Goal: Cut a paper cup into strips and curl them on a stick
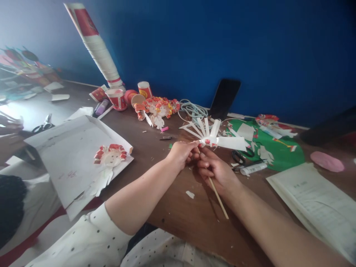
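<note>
Above the table's middle, my left hand [182,154] is closed, with thumb and fingers pinching the near edge of a cut paper cup [213,134]. The cup's white side is slit into strips that fan out, with one wide strip pointing right. My right hand [218,168] sits close beside it, its fingers curled around a thin wooden stick [218,198] that slants down towards me. The stick's upper end is hidden in the fingers, so I cannot tell whether it touches the cup. A white paper scrap [190,194] lies below my hands.
Black scissors [239,157] and a white glue tube [253,168] lie right of my hands, by a green sheet [292,155]. A phone [225,97] leans on the blue wall. A tall cup stack [100,55] stands back left. A paper figure [111,157] rests on white paper [66,148].
</note>
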The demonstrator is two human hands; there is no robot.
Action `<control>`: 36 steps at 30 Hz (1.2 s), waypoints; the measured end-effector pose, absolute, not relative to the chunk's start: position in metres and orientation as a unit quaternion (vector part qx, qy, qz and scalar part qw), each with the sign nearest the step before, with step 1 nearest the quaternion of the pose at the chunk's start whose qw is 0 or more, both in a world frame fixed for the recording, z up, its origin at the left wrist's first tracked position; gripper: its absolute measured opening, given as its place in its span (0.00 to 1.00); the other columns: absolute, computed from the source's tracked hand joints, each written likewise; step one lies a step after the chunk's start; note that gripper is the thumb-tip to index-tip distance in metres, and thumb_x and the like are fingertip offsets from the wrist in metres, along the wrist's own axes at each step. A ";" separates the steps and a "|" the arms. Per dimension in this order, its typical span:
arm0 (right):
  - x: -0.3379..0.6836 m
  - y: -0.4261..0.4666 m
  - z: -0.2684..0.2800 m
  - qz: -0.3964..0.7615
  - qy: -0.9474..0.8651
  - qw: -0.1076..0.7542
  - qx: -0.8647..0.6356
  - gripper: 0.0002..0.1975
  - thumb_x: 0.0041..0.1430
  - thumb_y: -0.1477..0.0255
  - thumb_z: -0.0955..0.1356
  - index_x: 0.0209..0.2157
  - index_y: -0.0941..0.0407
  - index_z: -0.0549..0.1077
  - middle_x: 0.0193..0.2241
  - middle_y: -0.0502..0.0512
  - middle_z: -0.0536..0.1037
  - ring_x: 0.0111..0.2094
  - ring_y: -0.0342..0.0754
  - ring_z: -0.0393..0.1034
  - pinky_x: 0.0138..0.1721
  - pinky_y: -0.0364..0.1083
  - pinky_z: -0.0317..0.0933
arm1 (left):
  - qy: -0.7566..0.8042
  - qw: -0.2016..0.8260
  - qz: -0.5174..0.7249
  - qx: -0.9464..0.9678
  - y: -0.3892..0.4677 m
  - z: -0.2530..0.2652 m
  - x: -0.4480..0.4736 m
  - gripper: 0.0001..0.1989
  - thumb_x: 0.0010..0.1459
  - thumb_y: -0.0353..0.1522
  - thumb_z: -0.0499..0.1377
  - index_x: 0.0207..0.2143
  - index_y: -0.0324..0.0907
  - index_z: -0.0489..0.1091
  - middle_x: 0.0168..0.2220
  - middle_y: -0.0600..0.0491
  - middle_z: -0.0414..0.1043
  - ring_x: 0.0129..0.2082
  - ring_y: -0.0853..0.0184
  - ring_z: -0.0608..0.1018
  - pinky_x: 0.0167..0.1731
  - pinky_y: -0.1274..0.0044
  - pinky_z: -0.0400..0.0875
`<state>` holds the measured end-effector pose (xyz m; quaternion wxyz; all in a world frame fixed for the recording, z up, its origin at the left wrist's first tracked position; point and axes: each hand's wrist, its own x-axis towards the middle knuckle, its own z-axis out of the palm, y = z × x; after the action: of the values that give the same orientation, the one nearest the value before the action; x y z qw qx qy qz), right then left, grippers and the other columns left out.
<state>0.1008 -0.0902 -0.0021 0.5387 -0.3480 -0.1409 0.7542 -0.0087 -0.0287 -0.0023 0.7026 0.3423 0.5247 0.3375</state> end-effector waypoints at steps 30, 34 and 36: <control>0.104 -0.089 -0.009 0.739 -0.198 0.548 -0.338 0.18 0.51 0.79 0.70 0.43 0.51 0.69 0.30 0.47 0.70 0.21 0.33 0.59 0.16 0.30 0.50 | 0.488 0.724 0.406 0.271 -0.040 0.004 -0.002 0.10 0.50 0.33 0.65 0.26 0.35 0.69 0.15 0.58 0.61 0.11 0.80 0.61 0.11 0.85 0.53; 0.103 -0.089 -0.010 0.735 -0.205 0.551 -0.337 0.16 0.50 0.79 0.70 0.42 0.53 0.70 0.30 0.47 0.70 0.21 0.32 0.59 0.16 0.30 0.50 | 0.486 0.728 0.402 0.268 -0.040 0.002 -0.001 0.10 0.50 0.34 0.65 0.27 0.35 0.70 0.15 0.59 0.61 0.10 0.80 0.59 0.11 0.85 0.51; 0.102 -0.088 -0.011 0.732 -0.202 0.554 -0.340 0.15 0.50 0.79 0.71 0.41 0.53 0.70 0.30 0.47 0.70 0.21 0.32 0.59 0.16 0.30 0.50 | 0.476 0.734 0.403 0.267 -0.040 0.002 -0.001 0.10 0.51 0.34 0.65 0.28 0.35 0.70 0.15 0.59 0.60 0.10 0.80 0.59 0.11 0.85 0.51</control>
<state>0.1025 -0.0885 -0.0106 0.5543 -0.3399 -0.2022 0.7324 -0.0010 -0.0399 0.0024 0.7345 0.2675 0.4764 0.4025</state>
